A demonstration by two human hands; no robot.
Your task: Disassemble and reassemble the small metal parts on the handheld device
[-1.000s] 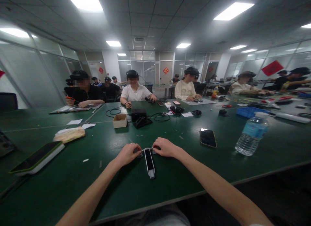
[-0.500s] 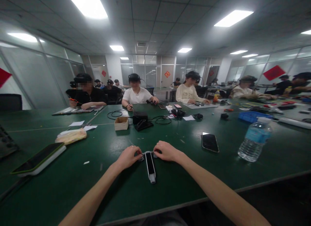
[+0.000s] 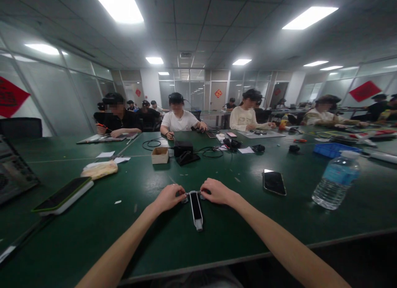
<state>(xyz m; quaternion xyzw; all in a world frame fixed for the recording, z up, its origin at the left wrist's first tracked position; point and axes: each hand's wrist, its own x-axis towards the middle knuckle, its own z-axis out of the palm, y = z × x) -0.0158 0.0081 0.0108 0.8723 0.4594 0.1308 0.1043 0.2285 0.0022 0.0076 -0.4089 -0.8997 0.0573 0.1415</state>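
Office-like workroom, long green table (image 3: 223, 164), glass partitions (image 3: 56, 89), ceiling light panels (image 3: 119, 7), seated people (image 3: 178, 120) (several in dark headgear (image 3: 176, 98))

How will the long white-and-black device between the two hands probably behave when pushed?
The long white-and-black device is probably stiff, since its outline looks straight. It seems unlikely to roll, as it lies low on the green table.

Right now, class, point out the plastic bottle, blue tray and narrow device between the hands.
Plastic bottle (image 3: 338, 175), head view: blue label.
Blue tray (image 3: 324, 151), head view: front wall.
Narrow device (image 3: 196, 207), head view: dark top face.
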